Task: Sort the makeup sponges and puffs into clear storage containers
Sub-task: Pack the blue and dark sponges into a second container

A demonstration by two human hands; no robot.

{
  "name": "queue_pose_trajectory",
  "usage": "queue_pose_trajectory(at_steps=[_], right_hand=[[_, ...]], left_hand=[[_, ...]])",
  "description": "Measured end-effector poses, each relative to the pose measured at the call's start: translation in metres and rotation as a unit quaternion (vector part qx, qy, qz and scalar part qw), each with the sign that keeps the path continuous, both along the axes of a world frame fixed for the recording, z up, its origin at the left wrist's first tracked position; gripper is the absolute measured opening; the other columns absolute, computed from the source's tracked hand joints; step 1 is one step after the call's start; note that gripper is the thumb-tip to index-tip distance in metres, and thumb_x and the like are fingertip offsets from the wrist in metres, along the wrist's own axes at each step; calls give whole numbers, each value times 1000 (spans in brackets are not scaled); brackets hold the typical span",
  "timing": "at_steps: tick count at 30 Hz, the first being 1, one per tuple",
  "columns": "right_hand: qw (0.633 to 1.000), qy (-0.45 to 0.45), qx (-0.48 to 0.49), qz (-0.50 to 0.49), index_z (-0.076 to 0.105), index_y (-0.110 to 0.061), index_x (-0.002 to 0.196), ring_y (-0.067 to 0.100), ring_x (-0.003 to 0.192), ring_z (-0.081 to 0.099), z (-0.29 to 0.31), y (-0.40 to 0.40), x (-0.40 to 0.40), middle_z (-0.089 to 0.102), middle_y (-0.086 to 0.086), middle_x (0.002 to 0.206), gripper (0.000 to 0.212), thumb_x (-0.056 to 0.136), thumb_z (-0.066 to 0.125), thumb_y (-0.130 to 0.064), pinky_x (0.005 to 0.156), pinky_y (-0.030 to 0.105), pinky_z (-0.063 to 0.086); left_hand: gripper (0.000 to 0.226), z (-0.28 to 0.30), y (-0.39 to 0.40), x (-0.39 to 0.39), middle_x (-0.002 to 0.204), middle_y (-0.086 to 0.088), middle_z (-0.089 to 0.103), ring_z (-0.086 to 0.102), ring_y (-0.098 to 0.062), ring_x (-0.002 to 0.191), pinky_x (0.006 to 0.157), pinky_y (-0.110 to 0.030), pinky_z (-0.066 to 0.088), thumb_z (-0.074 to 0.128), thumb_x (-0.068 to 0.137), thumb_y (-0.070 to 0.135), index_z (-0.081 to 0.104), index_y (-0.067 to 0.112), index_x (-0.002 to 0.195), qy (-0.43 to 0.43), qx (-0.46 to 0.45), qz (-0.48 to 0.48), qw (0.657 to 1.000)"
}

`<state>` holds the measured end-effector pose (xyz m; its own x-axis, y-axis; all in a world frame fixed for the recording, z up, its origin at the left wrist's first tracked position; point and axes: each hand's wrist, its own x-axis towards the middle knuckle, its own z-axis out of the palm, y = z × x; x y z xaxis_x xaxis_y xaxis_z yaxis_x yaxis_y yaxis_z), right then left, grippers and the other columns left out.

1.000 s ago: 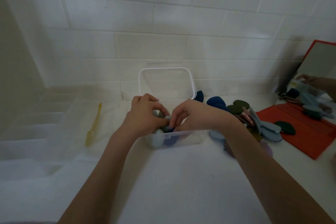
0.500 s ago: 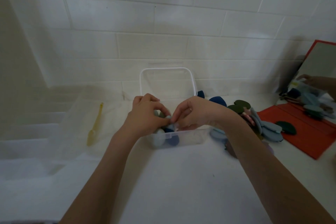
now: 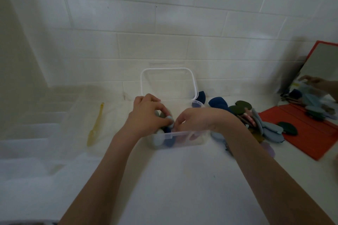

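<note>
Two hands, left (image 3: 146,115) and right (image 3: 197,120). One clear container (image 3: 182,138) with hinged lid (image 3: 168,83). One yellow spatula (image 3: 95,124). One red-framed mirror (image 3: 311,115). Loose puffs (image 3: 268,128) overlap; exact count indeterminable.

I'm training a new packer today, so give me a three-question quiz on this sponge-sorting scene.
1. True or false: the lid of the clear container stands open against the wall.
2. Which hand pinches the light blue sponge?
3. The unsorted puffs lie: A) left of the container, B) right of it, C) inside the large bin.

Key:
1. True
2. Left hand; the right hand curls into the container, its hold hidden
3. B
</note>
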<state>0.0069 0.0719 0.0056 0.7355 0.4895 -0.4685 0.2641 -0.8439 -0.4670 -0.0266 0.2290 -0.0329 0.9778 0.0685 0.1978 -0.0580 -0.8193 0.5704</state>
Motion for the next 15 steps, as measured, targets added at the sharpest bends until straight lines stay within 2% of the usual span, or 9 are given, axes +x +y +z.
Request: queue_pose_trajectory(at_steps=[2,4,8,11,15], right_hand=[[999,-31,-2,18,74,-23,102,11,89,66,3,-4,2,72,-2,98,20,87,61,-28,84,23,55],[998,-64,1,23,76,-26,96,13,91,66,7,-6,4,73,-4,94,18,86,62,-26,85,27,54],[999,-43,11,15,73,-20,99,16,94,68,3,0,1,73,1,99,20,88,56,-19,83,26,55],[999,-45,21,4,67,-22,93,11,88,67,3,-2,2,71,-4,93,17,89,51,-15,72,19,51],[987,-36,142,-70,60,-15,93,12,71,67,20,-19,7,75,3,87,16,91,47,-5,59,21,50]], left_hand=[[11,-1,0,0,109,13,36,25,-12,121,90,-26,27,71,78,37,61,35,79,0,1,1,1000],[11,-1,0,1,109,13,36,25,-12,122,90,-27,27,71,78,38,61,34,79,-4,0,-2,1000],[12,-5,2,3,111,12,39,24,-12,122,92,-26,26,67,80,43,64,32,82,-4,-9,-8,1000],[28,-6,1,5,116,6,46,27,-13,121,97,-31,27,48,93,45,69,27,98,-16,-20,4,1000],[39,-17,7,16,107,5,56,40,-18,118,93,-31,27,20,93,52,56,41,84,-18,-16,-4,1000]])
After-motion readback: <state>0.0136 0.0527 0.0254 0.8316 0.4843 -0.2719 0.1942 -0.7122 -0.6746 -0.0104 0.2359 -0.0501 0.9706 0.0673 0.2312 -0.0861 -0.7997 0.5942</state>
